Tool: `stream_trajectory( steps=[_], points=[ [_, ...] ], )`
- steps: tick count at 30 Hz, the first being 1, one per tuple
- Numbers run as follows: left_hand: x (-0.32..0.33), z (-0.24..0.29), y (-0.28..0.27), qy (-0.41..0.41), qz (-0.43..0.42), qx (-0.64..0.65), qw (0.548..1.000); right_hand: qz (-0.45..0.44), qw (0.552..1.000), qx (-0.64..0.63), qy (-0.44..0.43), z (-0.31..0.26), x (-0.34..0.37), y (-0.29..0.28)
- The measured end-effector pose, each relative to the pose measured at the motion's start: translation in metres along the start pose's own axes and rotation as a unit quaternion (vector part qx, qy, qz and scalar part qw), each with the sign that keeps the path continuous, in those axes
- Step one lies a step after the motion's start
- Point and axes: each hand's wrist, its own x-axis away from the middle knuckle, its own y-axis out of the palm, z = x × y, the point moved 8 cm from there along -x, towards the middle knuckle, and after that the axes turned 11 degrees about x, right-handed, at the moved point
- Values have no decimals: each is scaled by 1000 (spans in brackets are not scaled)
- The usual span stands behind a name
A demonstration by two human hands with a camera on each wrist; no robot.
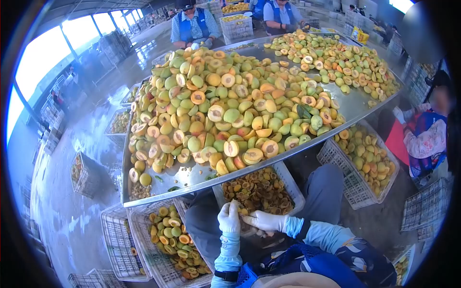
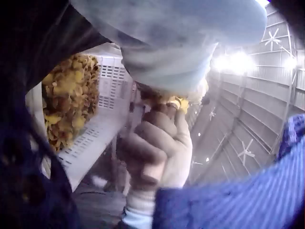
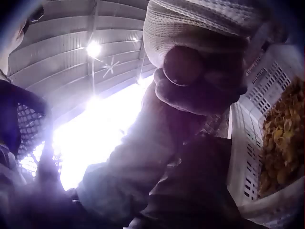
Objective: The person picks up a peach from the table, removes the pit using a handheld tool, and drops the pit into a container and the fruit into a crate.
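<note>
My gloved left hand (image 1: 229, 218) holds a small yellow apricot piece (image 2: 183, 105) above a crate (image 1: 300, 199) of brownish, hollowed apricot scraps (image 1: 259, 189). From the right, my gloved right hand (image 1: 264, 221) meets it, fingertips right at the fruit. In the left wrist view the right hand's fingers (image 2: 155, 138) are curled and its thumb lies against a small brown-and-white thing (image 2: 170, 108) beside the apricot; I cannot tell what kind it is. The right wrist view has the right hand's curled fingers (image 3: 200, 88) close up, with their grip hidden.
A metal table (image 1: 345, 103) bears a big heap of halved apricots (image 1: 216, 105), its raised edge just beyond my hands. Crates of apricots stand left (image 1: 144, 230) and right (image 1: 336, 168) of my knees. Across the table sit people in blue vests (image 1: 192, 26).
</note>
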Motion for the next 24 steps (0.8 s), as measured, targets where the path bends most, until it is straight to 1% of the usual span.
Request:
stream_trajectory(
  steps=[1, 2, 3, 5, 6, 7, 8, 9, 10, 11, 12, 13, 14, 15, 16, 17, 18, 19, 20, 21, 22, 23, 24],
  points=[
    [1, 5, 7, -34, -44, -41, 998, -29, 996, -74, 32, 4, 2, 6],
    [2, 4, 13, -67, -87, -83, 991, -59, 986, -151, 46, 4, 8, 12],
    [-2, 2, 13, -62, -86, -79, 991, -76, 975, -205, 32, -5, 15, 18],
    [-2, 4, 7, 48, -40, -67, 996, -14, 992, -125, 7, -7, 9, 11],
    [10, 27, 12, 135, 36, -84, 987, -15, 992, -122, 6, -5, 5, 9],
    [8, 28, 9, 138, 37, -83, 986, -29, 995, -97, 23, 3, 0, 6],
    [-2, 16, 11, 59, -27, -80, 995, -41, 996, -71, 37, 5, -5, 4],
    [-9, 6, 12, -21, -90, -76, 993, -40, 996, -68, 34, 2, -6, 2],
    [-10, 9, 17, -80, -164, -53, 982, -78, 982, -168, 22, -1, -2, 10],
    [-11, 7, 17, -92, -177, -46, 979, -116, 955, -272, 17, 0, 3, 20],
    [-16, 14, 20, -20, -188, -86, 978, -78, 969, -232, 24, 8, -2, 15],
    [-13, 28, 25, 44, -189, -128, 973, -65, 964, -255, 37, -5, 6, 14],
    [-8, 31, 24, 40, -177, -142, 973, -46, 977, -201, 49, -1, 5, 11],
    [-3, 42, 29, 31, -166, -157, 973, -88, 957, -273, 48, -2, 3, 17],
    [-2, 38, 30, -24, -186, -123, 975, -101, 942, -314, 69, -4, 8, 20],
    [-1, 33, 27, -75, -205, -89, 972, -118, 939, -319, 43, -8, 13, 26],
    [-5, 33, 25, -57, -216, -153, 963, -127, 940, -317, 6, -15, 13, 24],
    [-11, 33, 29, -34, -232, -214, 948, -130, 937, -322, 18, -14, 7, 23],
    [-15, 27, 29, -65, -220, -221, 948, -83, 968, -230, 46, -7, 0, 18],
    [-15, 20, 27, -100, -207, -228, 946, -38, 987, -136, 77, 3, -3, 12],
    [-14, 12, 24, -185, -190, -137, 955, -65, 982, -162, 74, -2, 1, 13],
    [-20, -1, 17, -175, -180, -21, 968, -91, 976, -189, 67, -9, 3, 14],
    [-18, -6, 15, -181, -178, -16, 967, -82, 973, -211, 52, -6, 0, 18]
  ],
)
